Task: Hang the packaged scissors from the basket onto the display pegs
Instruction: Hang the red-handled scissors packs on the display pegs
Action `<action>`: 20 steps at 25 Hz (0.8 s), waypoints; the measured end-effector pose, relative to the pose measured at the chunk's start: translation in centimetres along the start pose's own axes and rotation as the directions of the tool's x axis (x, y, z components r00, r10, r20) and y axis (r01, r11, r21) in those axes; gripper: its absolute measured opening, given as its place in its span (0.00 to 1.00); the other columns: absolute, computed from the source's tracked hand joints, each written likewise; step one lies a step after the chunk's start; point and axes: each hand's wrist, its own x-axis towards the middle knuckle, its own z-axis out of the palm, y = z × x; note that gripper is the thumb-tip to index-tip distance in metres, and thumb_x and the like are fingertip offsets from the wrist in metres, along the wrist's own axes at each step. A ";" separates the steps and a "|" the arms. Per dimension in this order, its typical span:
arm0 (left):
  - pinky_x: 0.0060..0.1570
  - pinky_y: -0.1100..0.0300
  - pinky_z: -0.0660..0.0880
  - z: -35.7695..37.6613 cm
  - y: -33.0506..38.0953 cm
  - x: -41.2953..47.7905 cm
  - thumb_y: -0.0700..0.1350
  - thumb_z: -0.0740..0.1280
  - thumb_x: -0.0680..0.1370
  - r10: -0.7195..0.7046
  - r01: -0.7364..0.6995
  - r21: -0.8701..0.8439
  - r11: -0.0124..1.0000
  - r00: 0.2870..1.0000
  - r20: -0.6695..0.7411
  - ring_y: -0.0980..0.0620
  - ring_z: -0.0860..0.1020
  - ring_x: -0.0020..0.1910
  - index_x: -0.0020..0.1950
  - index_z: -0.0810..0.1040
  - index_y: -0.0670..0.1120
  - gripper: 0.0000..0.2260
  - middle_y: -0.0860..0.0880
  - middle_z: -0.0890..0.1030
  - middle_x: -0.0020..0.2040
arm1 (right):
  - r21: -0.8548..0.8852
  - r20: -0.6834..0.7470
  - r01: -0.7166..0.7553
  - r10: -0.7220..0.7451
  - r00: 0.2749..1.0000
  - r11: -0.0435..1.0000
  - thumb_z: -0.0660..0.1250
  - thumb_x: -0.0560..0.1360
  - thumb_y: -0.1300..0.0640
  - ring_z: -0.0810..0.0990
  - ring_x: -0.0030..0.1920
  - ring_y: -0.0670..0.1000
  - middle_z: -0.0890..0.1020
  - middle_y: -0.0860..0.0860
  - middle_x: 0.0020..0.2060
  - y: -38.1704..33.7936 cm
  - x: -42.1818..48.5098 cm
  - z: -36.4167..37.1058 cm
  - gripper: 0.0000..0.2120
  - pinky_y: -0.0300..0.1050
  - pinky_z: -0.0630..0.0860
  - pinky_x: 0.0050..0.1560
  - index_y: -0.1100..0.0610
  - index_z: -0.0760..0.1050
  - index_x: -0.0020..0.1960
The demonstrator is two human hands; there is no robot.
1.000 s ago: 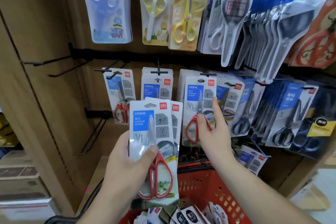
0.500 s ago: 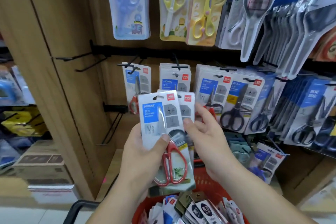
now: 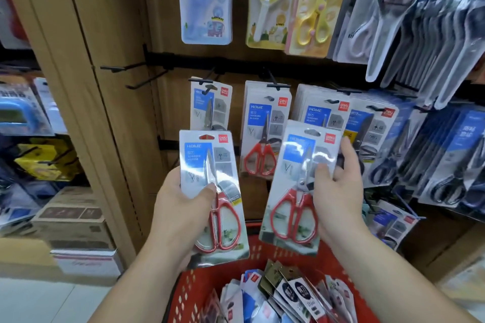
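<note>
Right now we have two packs of red-handled scissors up above the red basket point(image 3: 194, 294), one in each hand. Our left hand point(image 3: 181, 207) grips the left pack point(image 3: 202, 155) above the basket's near-left corner. The thumb is pressed across the front at the scissor pivot and the fingers are curled out of sight behind the card. The pack stands nearly upright, blades up.

Our right hand point(image 3: 338, 191) holds the right pack point(image 3: 296, 183) above the basket's far rim. The thumb lies on the clear blister and the fingers wrap round the right edge from behind, with one fingertip showing at the top corner. This pack leans a little to the right, its lower edge just over the rim. The two packs are apart, with a gap between them.

Inside the basket lie more loose packs point(image 3: 288, 294), heaped and overlapping.

Beyond the basket, on the display wall, hanging packs point(image 3: 262, 134) of the same red-handled scissors fill the pegs straight above its far side. Two bare pegs point(image 3: 123, 67) jut out up and to the left of the basket. Black-handled scissors point(image 3: 378, 144) hang up and to the right of it. Children's scissors point(image 3: 207, 0) in blue and yellow hang in the row highest above it. Cardboard boxes point(image 3: 76, 223) sit on the floor left of the basket.
</note>
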 end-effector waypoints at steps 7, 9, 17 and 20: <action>0.47 0.42 0.86 1.8 1.2 -0.4 0.46 0.77 0.78 -0.013 0.015 -0.027 1.000 0.998 0.068 0.48 0.89 0.47 0.73 0.70 0.59 0.28 0.53 0.87 0.54 | -0.009 0.090 0.081 -0.080 0.993 0.997 0.61 0.86 0.61 0.85 0.61 0.48 0.81 0.48 0.68 -0.6 0.4 0.2 0.29 0.52 0.87 0.51 0.27 0.66 0.71; 0.44 0.42 0.86 1.8 1.4 -0.5 0.45 0.77 0.78 0.016 -0.014 -0.033 0.999 0.998 0.063 0.49 0.89 0.45 0.71 0.72 0.60 0.26 0.52 0.87 0.53 | -0.023 0.104 0.100 -0.098 0.990 0.995 0.62 0.86 0.62 0.85 0.61 0.49 0.83 0.50 0.66 -1.0 0.5 0.5 0.30 0.51 0.86 0.52 0.24 0.67 0.67; 0.45 0.44 0.86 0.5 1.4 -0.3 0.48 0.74 0.80 0.021 -0.019 -0.052 0.998 0.999 0.044 0.49 0.89 0.45 0.61 0.77 0.62 0.13 0.53 0.88 0.50 | -0.024 0.168 0.029 -0.025 0.985 0.999 0.65 0.84 0.65 0.88 0.50 0.49 0.86 0.53 0.55 -1.5 -0.5 1.3 0.27 0.46 0.86 0.44 0.40 0.70 0.75; 0.53 0.37 0.84 1.0 0.7 -0.2 0.45 0.70 0.83 -0.115 0.130 -0.188 0.973 0.989 0.089 0.41 0.89 0.47 0.60 0.82 0.49 0.07 0.44 0.89 0.50 | -0.058 0.202 -0.006 0.017 0.979 0.998 0.65 0.83 0.66 0.88 0.45 0.48 0.88 0.52 0.51 -0.8 -1.9 1.4 0.27 0.42 0.84 0.39 0.39 0.72 0.73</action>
